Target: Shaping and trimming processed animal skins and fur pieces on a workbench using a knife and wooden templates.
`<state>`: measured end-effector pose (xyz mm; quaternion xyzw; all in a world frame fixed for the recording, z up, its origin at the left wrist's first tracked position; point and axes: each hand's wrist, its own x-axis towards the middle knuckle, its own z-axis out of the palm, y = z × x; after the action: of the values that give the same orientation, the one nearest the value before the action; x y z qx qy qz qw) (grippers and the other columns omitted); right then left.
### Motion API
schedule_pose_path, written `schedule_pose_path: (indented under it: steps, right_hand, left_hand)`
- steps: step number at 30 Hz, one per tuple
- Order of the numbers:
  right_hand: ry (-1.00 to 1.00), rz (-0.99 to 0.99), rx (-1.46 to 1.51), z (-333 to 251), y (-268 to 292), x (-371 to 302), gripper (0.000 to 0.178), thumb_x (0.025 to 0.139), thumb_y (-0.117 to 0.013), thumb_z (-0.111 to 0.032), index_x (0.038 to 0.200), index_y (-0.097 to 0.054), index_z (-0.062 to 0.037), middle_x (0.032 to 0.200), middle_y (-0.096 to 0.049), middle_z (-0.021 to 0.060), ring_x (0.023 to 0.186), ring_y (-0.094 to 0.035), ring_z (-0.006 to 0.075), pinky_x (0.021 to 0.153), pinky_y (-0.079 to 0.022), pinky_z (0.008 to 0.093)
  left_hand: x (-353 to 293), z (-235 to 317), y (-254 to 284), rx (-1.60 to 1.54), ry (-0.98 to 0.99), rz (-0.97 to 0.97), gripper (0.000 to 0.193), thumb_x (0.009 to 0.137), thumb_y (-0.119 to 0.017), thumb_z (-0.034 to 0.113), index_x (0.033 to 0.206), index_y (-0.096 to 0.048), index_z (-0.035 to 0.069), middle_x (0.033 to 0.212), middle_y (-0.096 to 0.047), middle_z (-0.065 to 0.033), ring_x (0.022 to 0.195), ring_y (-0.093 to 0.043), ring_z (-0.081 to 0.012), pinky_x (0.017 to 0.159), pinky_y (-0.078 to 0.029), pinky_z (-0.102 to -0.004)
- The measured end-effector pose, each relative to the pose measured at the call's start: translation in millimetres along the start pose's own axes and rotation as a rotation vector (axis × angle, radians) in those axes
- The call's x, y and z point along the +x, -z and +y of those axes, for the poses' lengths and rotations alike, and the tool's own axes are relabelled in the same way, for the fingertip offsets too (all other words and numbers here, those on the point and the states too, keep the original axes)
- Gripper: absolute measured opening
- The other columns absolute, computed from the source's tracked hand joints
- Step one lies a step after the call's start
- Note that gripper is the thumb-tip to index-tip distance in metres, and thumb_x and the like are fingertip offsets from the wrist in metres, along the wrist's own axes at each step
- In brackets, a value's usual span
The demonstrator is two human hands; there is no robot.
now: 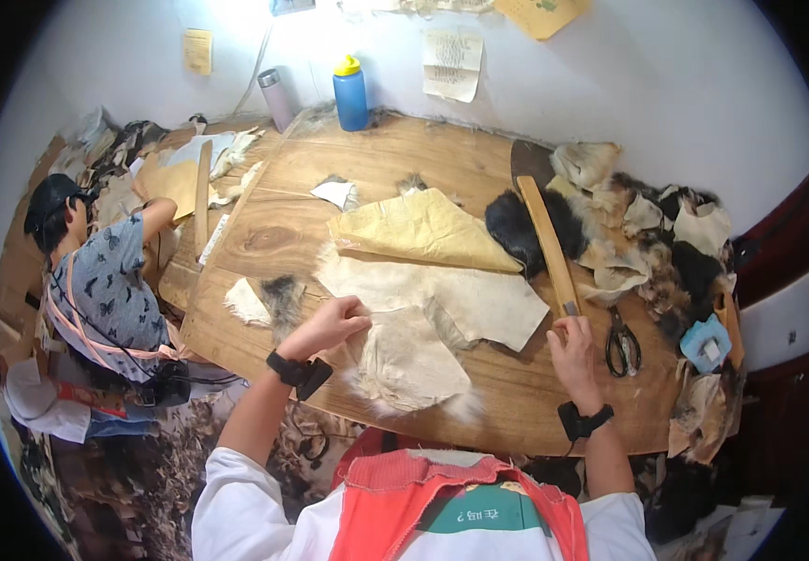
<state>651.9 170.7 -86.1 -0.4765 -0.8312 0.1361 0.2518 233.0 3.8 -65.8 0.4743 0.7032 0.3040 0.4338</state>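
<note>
Pale fur hide pieces (404, 360) lie skin side up on the wooden table in front of me, with fur fringing the near edge. My left hand (341, 324) has curled fingers pinched at the upper left of the nearest piece. To the right, my right hand (573, 353) has its fingers drawn together at the near end of a long wooden strip (545, 238). A small grey piece shows at those fingertips; I cannot tell what it is. A yellowish paper sheet (428, 229) rests over the far part of the hide. Black-handled scissors (621, 344) lie right of my right hand.
Fur scraps (643, 224) pile along the right edge, beside a light blue item (706, 343). Black fur (509, 229) lies under the strip. A blue bottle with a yellow cap (351, 96) and a tumbler (275, 100) stand at the back. A co-worker (110, 290) sits at left.
</note>
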Motion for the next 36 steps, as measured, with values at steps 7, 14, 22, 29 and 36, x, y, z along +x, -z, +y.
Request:
schedule_pose_path:
  steps: [7, 14, 22, 29, 36]
  right_hand:
    - [-0.275, -0.44, 0.137, -99, -31, -17, 0.032, 0.088, -0.066, -0.041, 0.088, -0.069, -0.0085, 0.074, -0.068, 0.0161, 0.073, -0.067, 0.0373, 0.067, -0.05, 0.0477]
    - [-0.226, -0.574, 0.263, -121, -55, -33, 0.033, 0.083, -0.07, -0.042, 0.083, -0.072, -0.0086, 0.071, -0.065, 0.0192, 0.07, -0.065, 0.0391, 0.063, -0.049, 0.0457]
    - [-0.284, -0.504, 0.058, -88, -27, -9, 0.026, 0.08, -0.076, -0.031, 0.082, -0.07, -0.0048, 0.071, -0.067, 0.0161, 0.069, -0.066, 0.0343, 0.064, -0.05, 0.0432]
    - [-0.113, -0.237, 0.383, -143, -55, 50, 0.017, 0.082, -0.073, -0.023, 0.088, -0.07, -0.0069, 0.075, -0.068, 0.0144, 0.074, -0.066, 0.0326, 0.066, -0.05, 0.0402]
    - [-0.15, -0.624, 0.677, -135, -95, 68, 0.015, 0.085, -0.068, -0.015, 0.09, -0.071, -0.001, 0.07, -0.066, 0.0088, 0.063, -0.06, 0.0131, 0.061, -0.046, 0.0294]
  left_hand:
    - [-20, -34, -4, 0.053, -0.001, 0.173, 0.026, 0.09, -0.07, 0.021, 0.1, -0.065, -0.002, 0.087, -0.069, -0.0143, 0.082, -0.066, -0.0232, 0.073, -0.052, -0.034]
    - [-22, -35, -21, 0.175, -0.077, 0.363, 0.016, 0.083, -0.071, 0.016, 0.085, -0.066, 0.001, 0.081, -0.064, -0.0159, 0.078, -0.061, -0.0331, 0.069, -0.049, -0.0395]
    - [-11, -16, -26, 0.406, -0.062, 0.273, 0.014, 0.084, -0.071, 0.015, 0.09, -0.067, 0.003, 0.082, -0.062, -0.0125, 0.078, -0.061, -0.0311, 0.069, -0.049, -0.0403]
    - [28, 30, -17, -0.081, -0.323, 0.135, 0.05, 0.088, -0.067, 0.01, 0.135, -0.051, 0.008, 0.142, -0.05, -0.014, 0.133, -0.046, -0.0258, 0.109, -0.036, -0.0364]
    - [80, 26, -41, -0.362, -0.342, -0.407, 0.077, 0.092, -0.067, 0.01, 0.157, -0.026, 0.008, 0.153, -0.04, -0.0169, 0.136, -0.041, -0.0188, 0.112, -0.033, -0.0338]
